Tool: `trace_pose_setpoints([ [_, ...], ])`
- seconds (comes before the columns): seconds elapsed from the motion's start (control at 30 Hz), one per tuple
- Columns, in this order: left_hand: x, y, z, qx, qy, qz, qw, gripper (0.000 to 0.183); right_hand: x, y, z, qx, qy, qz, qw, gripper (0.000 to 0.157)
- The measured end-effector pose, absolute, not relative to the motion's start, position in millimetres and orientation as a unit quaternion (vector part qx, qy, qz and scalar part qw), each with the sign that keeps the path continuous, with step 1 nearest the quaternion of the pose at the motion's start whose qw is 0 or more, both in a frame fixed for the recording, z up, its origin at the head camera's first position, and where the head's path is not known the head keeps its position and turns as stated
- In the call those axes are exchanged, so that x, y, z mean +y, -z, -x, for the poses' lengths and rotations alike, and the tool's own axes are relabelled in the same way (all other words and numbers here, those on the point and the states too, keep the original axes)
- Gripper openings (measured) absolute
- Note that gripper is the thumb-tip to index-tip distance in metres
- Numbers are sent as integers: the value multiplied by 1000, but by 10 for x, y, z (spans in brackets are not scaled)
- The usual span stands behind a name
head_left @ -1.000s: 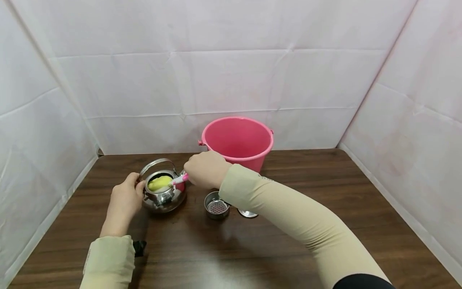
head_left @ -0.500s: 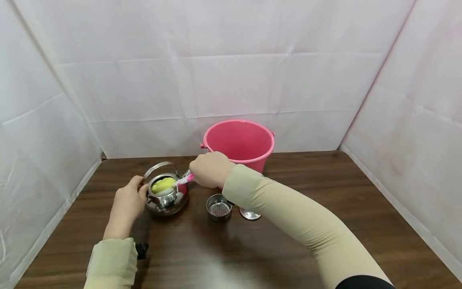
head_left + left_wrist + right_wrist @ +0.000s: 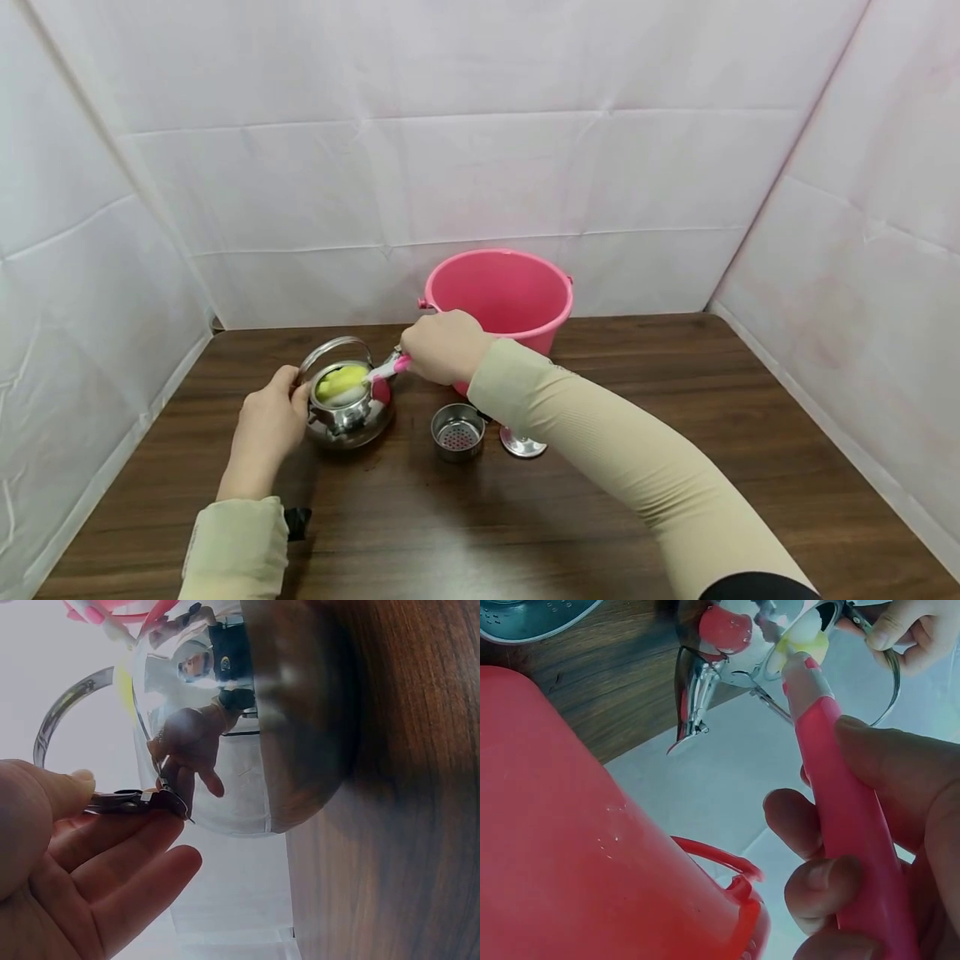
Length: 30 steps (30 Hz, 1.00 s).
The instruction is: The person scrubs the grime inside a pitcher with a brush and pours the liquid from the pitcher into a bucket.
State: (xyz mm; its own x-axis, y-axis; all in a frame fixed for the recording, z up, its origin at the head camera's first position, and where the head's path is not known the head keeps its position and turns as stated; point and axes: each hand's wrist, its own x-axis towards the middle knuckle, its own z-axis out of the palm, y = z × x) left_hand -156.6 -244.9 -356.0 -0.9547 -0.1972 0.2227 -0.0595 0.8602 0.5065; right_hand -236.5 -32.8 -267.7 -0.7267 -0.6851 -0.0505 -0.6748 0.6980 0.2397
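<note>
A shiny steel teapot (image 3: 347,429) with a raised hoop handle stands at the left of the table. My left hand (image 3: 268,425) pinches the near foot of that handle (image 3: 120,801) between thumb and fingers. My right hand (image 3: 444,346) grips a sponge brush by its pink and white handle (image 3: 847,817), fingers wrapped around it. The brush's yellow and white sponge head (image 3: 342,383) sits in the teapot's round mouth, its lower part hidden inside. The teapot's spout (image 3: 694,701) points toward the bucket side.
A pink bucket (image 3: 498,292) stands at the back, just behind my right hand. A small steel strainer cup (image 3: 458,435) with a perforated bottom lies right of the teapot. Beside it is a round steel lid (image 3: 522,446), partly hidden by my right sleeve. White sheeting (image 3: 480,175) walls the table.
The sponge head has shifted and turned slightly in the teapot's mouth as my right hand moved a little right. My left hand keeps its hold on the teapot's handle.
</note>
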Motion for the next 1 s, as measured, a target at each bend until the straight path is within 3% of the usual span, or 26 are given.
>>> trace_pose_setpoints([
  [1.0,-2359,3530,1531,-955,250,-70,145,22,-315,2685,2306,-898,127,-412,90,18],
])
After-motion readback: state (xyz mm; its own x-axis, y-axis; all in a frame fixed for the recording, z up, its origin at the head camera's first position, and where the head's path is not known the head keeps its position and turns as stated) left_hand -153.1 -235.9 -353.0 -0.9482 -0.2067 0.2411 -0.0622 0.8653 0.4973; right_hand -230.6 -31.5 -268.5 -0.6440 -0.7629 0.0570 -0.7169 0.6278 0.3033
